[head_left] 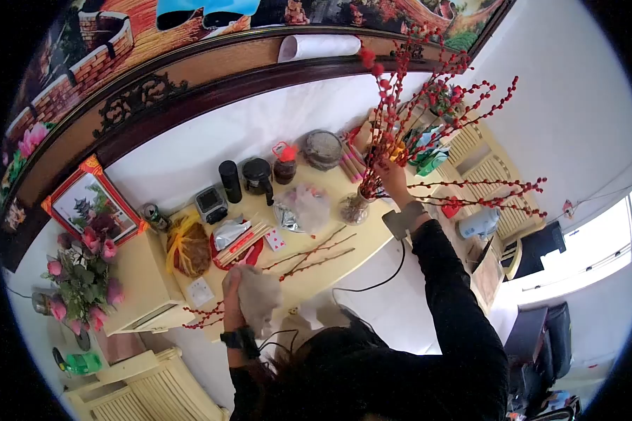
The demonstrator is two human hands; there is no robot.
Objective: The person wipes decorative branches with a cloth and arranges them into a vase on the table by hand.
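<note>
My right hand (pixel 392 179) is closed round the stems of the red berry branches (pixel 393 133), just above the glass vase (pixel 354 208). The branches fan out upward and to the right. My left hand (pixel 233 298) grips a grey cloth (pixel 258 298) at the front edge of the table (pixel 330 270). Loose berry twigs (pixel 309 254) lie on the table between my hands, and more red berries (pixel 207 316) show just left of my left hand.
Along the wall stand a black cylinder (pixel 229 180), a dark jug (pixel 257 175) and a round container (pixel 323 149). A yellow bag (pixel 188 247) lies left. Pink flowers (pixel 84 277) and a framed picture (pixel 95 203) are farther left. A black cable (pixel 379 286) hangs before the table.
</note>
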